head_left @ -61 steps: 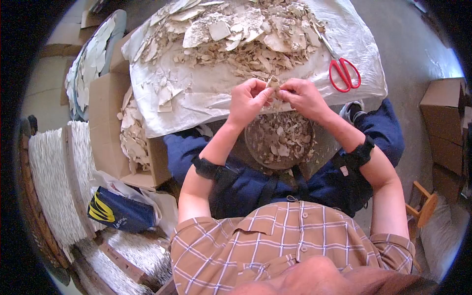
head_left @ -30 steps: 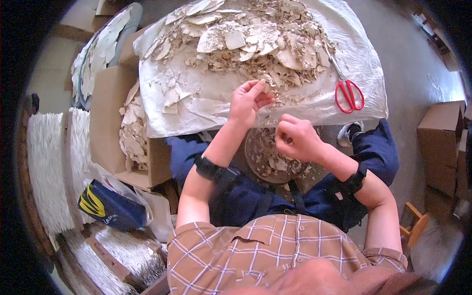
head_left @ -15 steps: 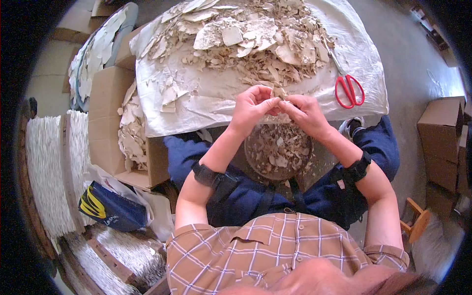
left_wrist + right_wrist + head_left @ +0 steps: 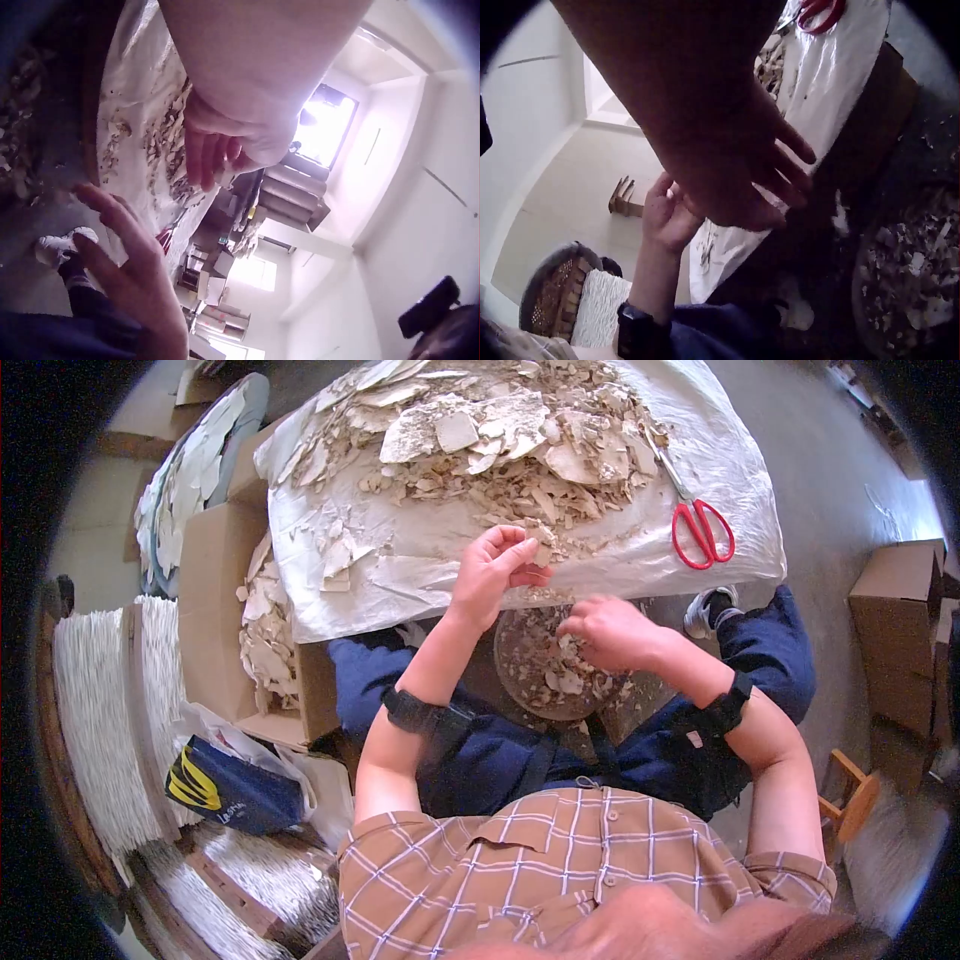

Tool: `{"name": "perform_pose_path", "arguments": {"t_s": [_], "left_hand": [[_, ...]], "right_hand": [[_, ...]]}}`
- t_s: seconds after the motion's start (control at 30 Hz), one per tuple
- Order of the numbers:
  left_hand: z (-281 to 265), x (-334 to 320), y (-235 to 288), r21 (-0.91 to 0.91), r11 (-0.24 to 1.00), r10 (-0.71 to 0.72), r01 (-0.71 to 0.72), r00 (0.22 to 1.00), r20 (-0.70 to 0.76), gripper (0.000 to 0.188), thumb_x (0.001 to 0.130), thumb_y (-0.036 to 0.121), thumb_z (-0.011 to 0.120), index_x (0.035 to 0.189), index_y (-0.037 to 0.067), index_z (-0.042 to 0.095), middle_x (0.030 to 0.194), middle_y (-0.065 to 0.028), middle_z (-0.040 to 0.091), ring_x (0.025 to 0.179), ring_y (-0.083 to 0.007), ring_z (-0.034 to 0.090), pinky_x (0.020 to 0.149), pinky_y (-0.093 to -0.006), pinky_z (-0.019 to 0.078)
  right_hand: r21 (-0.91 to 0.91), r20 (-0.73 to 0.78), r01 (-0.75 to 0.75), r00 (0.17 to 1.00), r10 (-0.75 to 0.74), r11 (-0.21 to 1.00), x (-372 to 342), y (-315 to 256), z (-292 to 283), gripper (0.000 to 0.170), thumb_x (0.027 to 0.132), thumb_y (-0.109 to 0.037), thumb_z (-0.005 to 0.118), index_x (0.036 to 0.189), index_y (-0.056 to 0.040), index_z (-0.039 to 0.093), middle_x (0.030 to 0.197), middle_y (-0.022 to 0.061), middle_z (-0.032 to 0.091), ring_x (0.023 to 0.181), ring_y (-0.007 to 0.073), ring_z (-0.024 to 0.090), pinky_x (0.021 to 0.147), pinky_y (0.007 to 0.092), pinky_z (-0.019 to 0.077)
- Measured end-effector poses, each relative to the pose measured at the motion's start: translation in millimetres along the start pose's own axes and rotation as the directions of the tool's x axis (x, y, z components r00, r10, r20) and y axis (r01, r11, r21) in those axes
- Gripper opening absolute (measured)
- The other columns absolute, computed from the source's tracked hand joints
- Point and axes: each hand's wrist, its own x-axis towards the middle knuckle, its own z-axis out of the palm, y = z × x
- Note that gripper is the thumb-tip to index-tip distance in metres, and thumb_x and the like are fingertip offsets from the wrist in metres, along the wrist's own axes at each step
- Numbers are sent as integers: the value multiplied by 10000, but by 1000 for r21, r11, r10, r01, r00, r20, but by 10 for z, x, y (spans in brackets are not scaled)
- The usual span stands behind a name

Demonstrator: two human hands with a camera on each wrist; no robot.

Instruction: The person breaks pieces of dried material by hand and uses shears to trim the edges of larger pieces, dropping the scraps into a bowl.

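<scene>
My left hand (image 4: 488,578) pinches a small pale flake (image 4: 542,550) between thumb and fingertips, just above the near edge of the white cloth (image 4: 425,545). Lower and to the right, my right hand (image 4: 612,634) hangs over a round basin (image 4: 503,678) holding many broken scraps. In the right wrist view its fingers (image 4: 784,174) are spread apart, and a pale scrap (image 4: 841,214) shows between them and the basin. A large heap of pale, flat flakes (image 4: 455,432) covers the far part of the cloth.
Red-handled scissors (image 4: 703,540) lie on the cloth at the right. A cardboard box (image 4: 215,610) of flakes stands at the left, with a blue bag (image 4: 235,788) and racks of white strands (image 4: 100,710) nearby. A wooden stool (image 4: 855,800) is at the right.
My hands worked together at the flake two seconds ago, parted, met again half a second ago, and are now apart. The right hand has moved down over the basin; the left still holds a flake.
</scene>
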Motion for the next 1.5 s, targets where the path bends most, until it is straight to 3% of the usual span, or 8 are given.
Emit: {"name": "perform_pose_path", "arguments": {"t_s": [0.13,0.3,0.6,0.7,0.8,0.97,1.07,1.5], "left_hand": [[18,14,-5,-42,998,-37,38,999,41,133,840,121,524,917,24,476,776,-84,580,662,-201,625,570,-298,525],[-50,40,31,-110,994,-25,19,998,-59,136,838,118,513,934,41,453,794,-113,595,633,-198,621,570,-302,528],[-65,-32,-17,-91,996,-23,17,998,-66,141,831,122,531,913,32,461,783,-89,587,640,-181,612,587,-306,528],[-71,-23,-5,-136,990,-49,43,998,-44,141,828,112,534,912,30,455,766,-77,578,648,-185,614,590,-307,527],[-103,8,-13,-153,987,-43,41,999,-15,121,828,101,538,923,59,474,817,-93,607,669,-185,617,630,-319,525],[-38,15,-44,-153,987,-43,42,999,-5,106,822,86,541,903,59,479,794,-67,593,653,-173,610,631,-322,526],[19,19,-100,-50,998,-35,34,999,-12,96,819,76,546,892,51,490,788,-43,573,643,-140,586,621,-308,524],[108,-8,-103,151,987,51,-61,996,67,134,806,86,585,900,-4,553,778,-31,579,639,-81,553,568,-226,495]], "right_hand": [[-47,-267,-418,880,392,907,-87,198,-298,181,672,-58,527,844,-62,581,848,117,561,844,304,549,702,403,453],[-164,-727,-712,555,405,682,-477,957,-339,318,694,-57,533,1011,-49,521,914,146,544,895,298,522,813,393,415],[-53,-724,-713,510,465,700,-660,1054,-410,524,638,-122,546,1151,-83,450,961,155,561,872,307,551,752,385,450],[241,-556,-802,347,755,546,-630,830,-514,558,640,-147,548,1179,-96,410,1005,156,587,870,324,583,745,395,465],[222,-534,-727,467,704,650,-639,645,-484,536,654,-147,556,1169,-82,421,947,186,591,837,341,587,720,389,470],[428,-565,-293,652,507,855,-491,446,-296,368,738,-104,549,1086,-45,447,676,58,467,622,157,479,604,277,416],[330,-573,-311,684,451,891,-349,224,-328,361,733,-192,624,1038,-57,488,861,170,543,774,314,561,669,373,450],[75,-437,-337,835,334,939,-338,38,-417,465,701,-292,672,1071,-75,494,837,125,515,723,311,552,620,368,451]]}}
